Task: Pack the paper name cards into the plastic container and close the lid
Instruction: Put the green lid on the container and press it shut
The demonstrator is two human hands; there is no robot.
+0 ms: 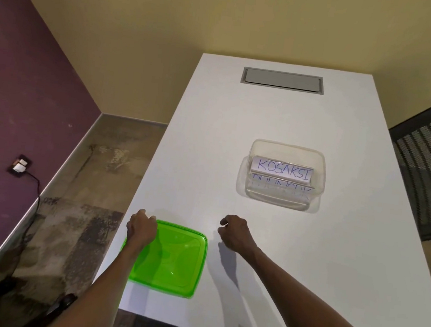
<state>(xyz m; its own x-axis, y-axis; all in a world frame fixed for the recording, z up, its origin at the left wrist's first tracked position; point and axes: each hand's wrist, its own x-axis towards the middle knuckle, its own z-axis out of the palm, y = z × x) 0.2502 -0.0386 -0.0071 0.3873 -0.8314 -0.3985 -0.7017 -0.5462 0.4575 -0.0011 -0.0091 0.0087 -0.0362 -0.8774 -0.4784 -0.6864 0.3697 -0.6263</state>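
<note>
The clear plastic container (283, 175) sits on the white table (212, 135) with two paper name cards (281, 168) already inside it, the upper one reading "KOSAKSI" and a second one below it whose lettering is blurred through the near wall. Its green lid (172, 258) is off and lies flat on the table, well apart from the container, toward the person and to the container's left. The left hand (142, 227) rests at the lid's far-left corner with its fingers curled over the rim, so it appears to be gripping that corner, though the fingertips are hidden behind the knuckles. The right hand (234, 233) hangs just beside the lid's far-right corner, between lid and container, fingers loosely curled and holding nothing. With the cards packed, the step in hand looks like closing. What the coming move turns on is that the container lies away from the person and to the right of the lid, its long axis running side to side like the lid's, so the lid should need carrying across rather than turning. The right hand is the nearer to the container and could steady it.
</note>
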